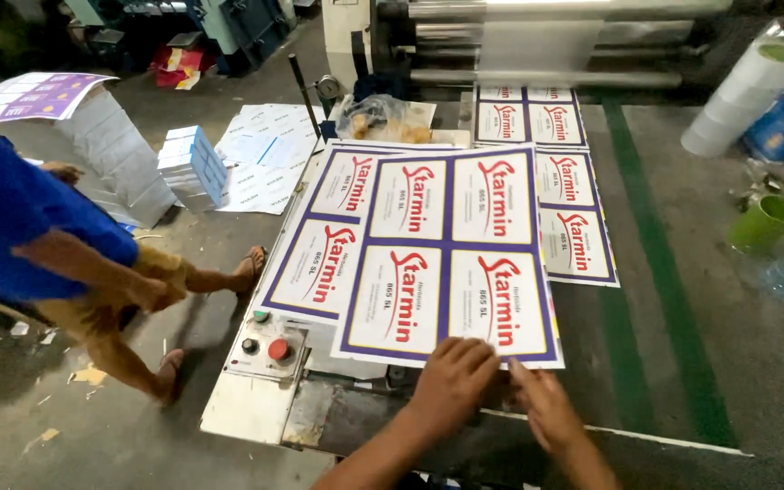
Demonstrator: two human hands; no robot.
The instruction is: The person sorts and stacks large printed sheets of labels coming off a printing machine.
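A printed sheet (451,254) of white labels with red lettering and dark blue borders lies on top of other such sheets on a machine table. My left hand (451,381) rests on the sheet's near edge, fingers curled over it. My right hand (544,406) sits just right of it, fingertips touching the same edge near the corner. Another label sheet (328,238) lies skewed underneath at the left, and more sheets (566,195) stretch away toward the rollers at the back.
A control panel (267,347) with a red button and dark knobs sits left of my hands. A person in a blue shirt (20,218) crouches at the left. A plastic bag (381,116), paper stacks (194,165), white rolls (744,86) and a green cup (764,222) surround the table.
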